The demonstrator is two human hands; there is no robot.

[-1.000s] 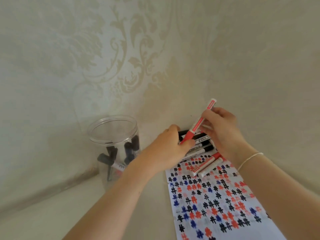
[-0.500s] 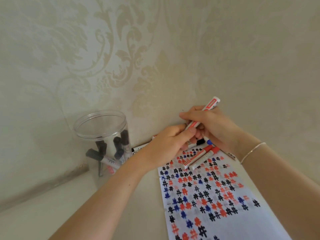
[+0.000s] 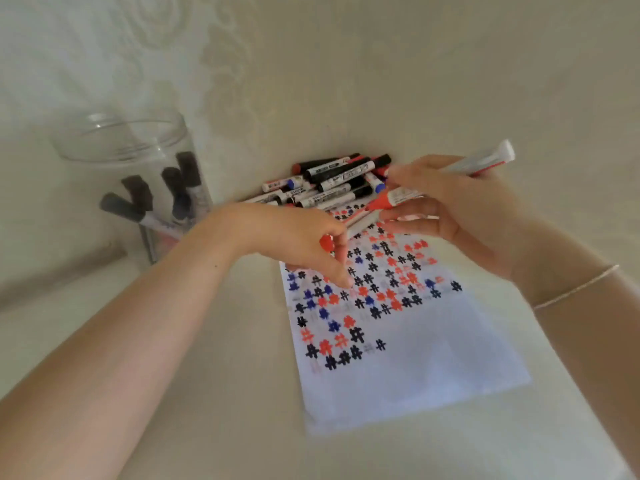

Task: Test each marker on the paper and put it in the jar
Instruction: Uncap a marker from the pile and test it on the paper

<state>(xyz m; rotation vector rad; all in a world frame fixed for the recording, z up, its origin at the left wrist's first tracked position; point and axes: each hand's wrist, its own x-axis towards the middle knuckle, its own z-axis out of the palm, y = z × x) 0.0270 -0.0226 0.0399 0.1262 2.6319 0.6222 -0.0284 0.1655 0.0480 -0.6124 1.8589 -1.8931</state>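
My right hand grips a red marker with its red tip bared and pointing left, above the top of the paper. My left hand holds the marker's red cap between thumb and fingers, just left of the tip. The white paper lies on the surface, covered in its upper half with black, red and blue hash marks. A pile of markers lies beyond the paper. The clear jar stands at the left with several dark-capped markers inside.
A pale patterned wall rises behind the jar and the pile. The cream surface stretches left and below the paper. A thin bracelet circles my right wrist.
The cap has come off the red marker: my left hand now holds it apart from the tip. The view has tilted down, showing more of the paper.
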